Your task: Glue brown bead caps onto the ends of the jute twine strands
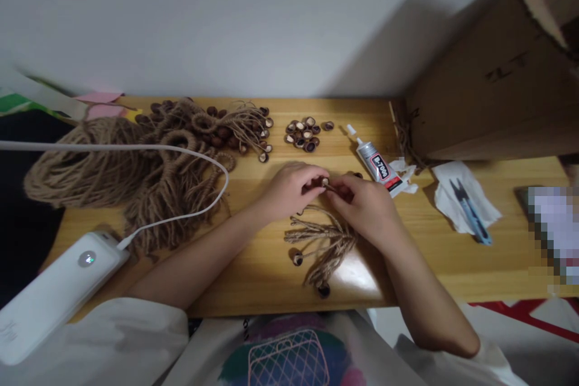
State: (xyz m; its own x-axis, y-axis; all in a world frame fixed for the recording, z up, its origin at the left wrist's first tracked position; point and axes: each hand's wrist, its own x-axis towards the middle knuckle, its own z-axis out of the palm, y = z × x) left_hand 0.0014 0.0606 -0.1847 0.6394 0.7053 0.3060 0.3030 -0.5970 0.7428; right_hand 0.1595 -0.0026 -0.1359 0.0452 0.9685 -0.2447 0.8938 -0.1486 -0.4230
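My left hand pinches a small brown nut shell with a pale inside between thumb and fingertips. My right hand meets it there, its fingers closed on what looks like the end of a jute cord; the tip is partly hidden. Below both hands a jute cord tassel lies spread on the table. One nut shell sits at a strand's end on its left, another at its lower end. Beyond my hands is a small heap of loose nut shells.
Right of the heap lies a B-7000 glue tube, its nozzle pointing back. Thread snips rest on a tissue before a cardboard box. Jute cord and finished-looking tassels crowd the left, near a cabled white power bank.
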